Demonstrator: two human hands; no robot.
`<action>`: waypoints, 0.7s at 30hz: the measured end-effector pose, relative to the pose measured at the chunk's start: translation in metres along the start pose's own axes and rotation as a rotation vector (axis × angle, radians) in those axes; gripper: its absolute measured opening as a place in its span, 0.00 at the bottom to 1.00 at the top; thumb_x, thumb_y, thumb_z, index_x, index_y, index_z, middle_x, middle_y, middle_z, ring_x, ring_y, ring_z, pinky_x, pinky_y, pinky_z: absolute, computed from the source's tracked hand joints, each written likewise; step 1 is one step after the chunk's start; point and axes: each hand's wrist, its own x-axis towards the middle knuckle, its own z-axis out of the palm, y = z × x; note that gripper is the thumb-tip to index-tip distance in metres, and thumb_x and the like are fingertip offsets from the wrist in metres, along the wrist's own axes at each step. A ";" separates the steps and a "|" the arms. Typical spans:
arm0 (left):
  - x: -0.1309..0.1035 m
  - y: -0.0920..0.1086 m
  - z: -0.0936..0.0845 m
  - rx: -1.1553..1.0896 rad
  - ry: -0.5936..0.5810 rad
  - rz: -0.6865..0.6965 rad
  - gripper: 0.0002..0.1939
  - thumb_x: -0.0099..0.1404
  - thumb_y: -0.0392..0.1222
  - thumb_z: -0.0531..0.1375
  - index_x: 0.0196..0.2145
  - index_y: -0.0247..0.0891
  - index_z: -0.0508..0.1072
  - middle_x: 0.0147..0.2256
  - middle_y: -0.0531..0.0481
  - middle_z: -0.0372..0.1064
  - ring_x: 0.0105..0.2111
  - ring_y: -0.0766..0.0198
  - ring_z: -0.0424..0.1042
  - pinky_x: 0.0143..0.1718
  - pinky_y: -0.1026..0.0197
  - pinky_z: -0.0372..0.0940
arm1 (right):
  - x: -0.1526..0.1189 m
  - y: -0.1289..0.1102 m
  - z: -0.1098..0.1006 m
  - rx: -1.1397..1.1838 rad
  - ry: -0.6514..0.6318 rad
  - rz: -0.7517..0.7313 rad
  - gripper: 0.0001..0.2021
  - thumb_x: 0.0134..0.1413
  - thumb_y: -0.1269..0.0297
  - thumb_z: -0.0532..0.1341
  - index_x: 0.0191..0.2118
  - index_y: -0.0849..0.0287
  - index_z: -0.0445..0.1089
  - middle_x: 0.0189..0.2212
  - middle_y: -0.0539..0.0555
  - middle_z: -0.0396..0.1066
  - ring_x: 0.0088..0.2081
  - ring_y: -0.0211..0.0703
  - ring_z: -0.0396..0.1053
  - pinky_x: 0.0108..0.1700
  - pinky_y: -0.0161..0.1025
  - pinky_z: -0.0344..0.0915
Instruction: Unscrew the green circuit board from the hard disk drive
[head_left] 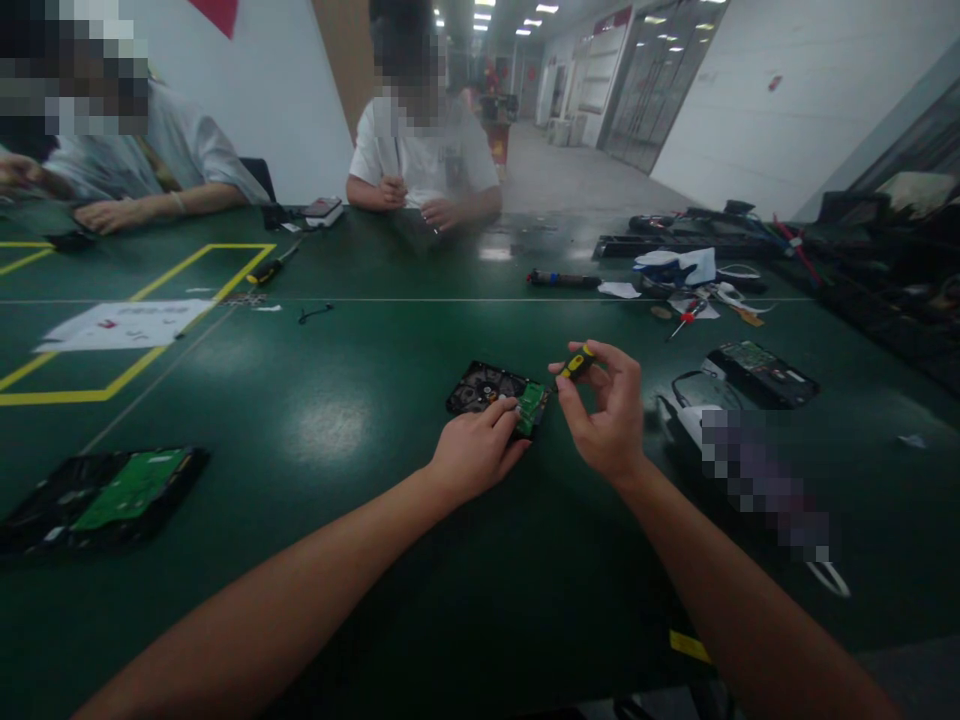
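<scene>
A hard drive (pixel 480 378) with a green circuit board (pixel 532 402) lies on the dark green table in front of me. My left hand (pixel 480 445) grips its near side, fingers over the board and thumb along the edge. Between the thumb and fingers of my right hand (pixel 606 410) is a yellow-and-black screwdriver (pixel 577 362). It tilts down toward the right end of the drive; whether its tip touches the drive I cannot tell.
Another hard drive (pixel 135 490) lies at left, and one more (pixel 761 372) at right beside a blurred-out pouch (pixel 765 480). Farther off are a second screwdriver (pixel 271 268), a paper sheet (pixel 124 325) and a red-handled screwdriver (pixel 687 317). Two people sit across the table.
</scene>
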 end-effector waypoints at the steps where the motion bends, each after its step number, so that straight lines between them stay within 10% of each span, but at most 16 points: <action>1: 0.000 0.000 0.000 -0.002 0.002 0.002 0.18 0.76 0.51 0.57 0.54 0.36 0.74 0.62 0.39 0.70 0.43 0.51 0.81 0.42 0.50 0.77 | 0.000 0.000 0.000 -0.016 0.012 0.002 0.30 0.62 0.69 0.66 0.66 0.44 0.59 0.59 0.57 0.69 0.48 0.49 0.79 0.52 0.55 0.81; 21: 0.000 0.000 0.000 0.015 0.001 0.006 0.19 0.76 0.51 0.58 0.55 0.35 0.73 0.62 0.39 0.70 0.43 0.51 0.81 0.41 0.50 0.77 | 0.003 -0.005 -0.005 -0.173 -0.006 -0.104 0.31 0.60 0.71 0.66 0.66 0.44 0.61 0.57 0.58 0.66 0.49 0.51 0.76 0.46 0.53 0.81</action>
